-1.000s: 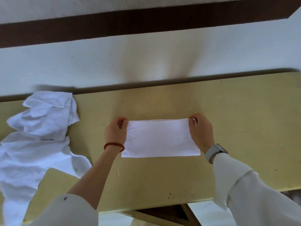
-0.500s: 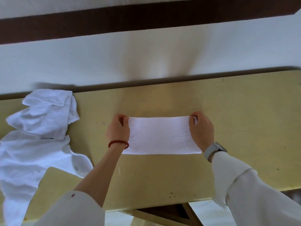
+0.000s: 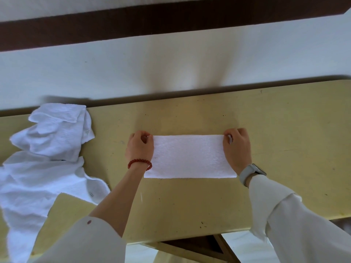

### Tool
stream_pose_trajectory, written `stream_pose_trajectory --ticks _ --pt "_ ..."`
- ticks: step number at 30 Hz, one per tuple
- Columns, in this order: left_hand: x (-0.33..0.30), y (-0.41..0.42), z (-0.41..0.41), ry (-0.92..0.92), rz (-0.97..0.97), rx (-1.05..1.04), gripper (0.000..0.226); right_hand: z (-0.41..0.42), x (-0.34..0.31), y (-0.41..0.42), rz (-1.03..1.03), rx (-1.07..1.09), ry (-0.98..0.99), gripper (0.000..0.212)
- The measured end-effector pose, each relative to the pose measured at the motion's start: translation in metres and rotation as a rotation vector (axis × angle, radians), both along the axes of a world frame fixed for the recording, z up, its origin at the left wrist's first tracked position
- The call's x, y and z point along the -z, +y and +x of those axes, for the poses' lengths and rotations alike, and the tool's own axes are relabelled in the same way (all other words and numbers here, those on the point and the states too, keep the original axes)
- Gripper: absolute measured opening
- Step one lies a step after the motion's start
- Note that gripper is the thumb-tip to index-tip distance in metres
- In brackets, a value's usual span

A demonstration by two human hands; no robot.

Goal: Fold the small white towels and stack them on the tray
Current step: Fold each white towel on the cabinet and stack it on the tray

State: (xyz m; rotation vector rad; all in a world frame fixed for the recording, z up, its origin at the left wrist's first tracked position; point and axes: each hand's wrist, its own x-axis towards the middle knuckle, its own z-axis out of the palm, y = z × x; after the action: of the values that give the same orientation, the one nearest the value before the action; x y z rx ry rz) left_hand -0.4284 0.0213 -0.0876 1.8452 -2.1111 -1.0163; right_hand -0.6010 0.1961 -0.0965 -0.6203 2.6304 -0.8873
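A small white towel (image 3: 189,156), folded into a long rectangle, lies flat on the yellow table (image 3: 275,130) in front of me. My left hand (image 3: 139,148) pinches its far left corner, and my right hand (image 3: 236,149) pinches its far right corner. Both hands rest on the towel's short ends. A heap of unfolded white towels (image 3: 43,158) lies at the table's left end. No tray is in view.
The table's far edge meets a white wall with a dark brown band (image 3: 171,21). A wooden brace (image 3: 191,245) shows below the near edge. Bare tabletop stretches to the right of the towel.
The towel and both hands have shifted slightly away from me on the table. The grip on the far corners is unchanged.
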Motion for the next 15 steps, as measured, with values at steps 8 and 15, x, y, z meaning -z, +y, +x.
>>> stream_pose_trajectory --ticks 8,15 --pt "0.012 0.040 0.006 -0.029 -0.538 0.620 0.037 0.035 -0.004 0.001 0.085 -0.302 0.498 0.034" --pt "0.042 0.061 0.002 -0.263 -0.489 0.849 0.050 0.059 0.031 -0.002 0.338 -0.514 0.396 0.047"
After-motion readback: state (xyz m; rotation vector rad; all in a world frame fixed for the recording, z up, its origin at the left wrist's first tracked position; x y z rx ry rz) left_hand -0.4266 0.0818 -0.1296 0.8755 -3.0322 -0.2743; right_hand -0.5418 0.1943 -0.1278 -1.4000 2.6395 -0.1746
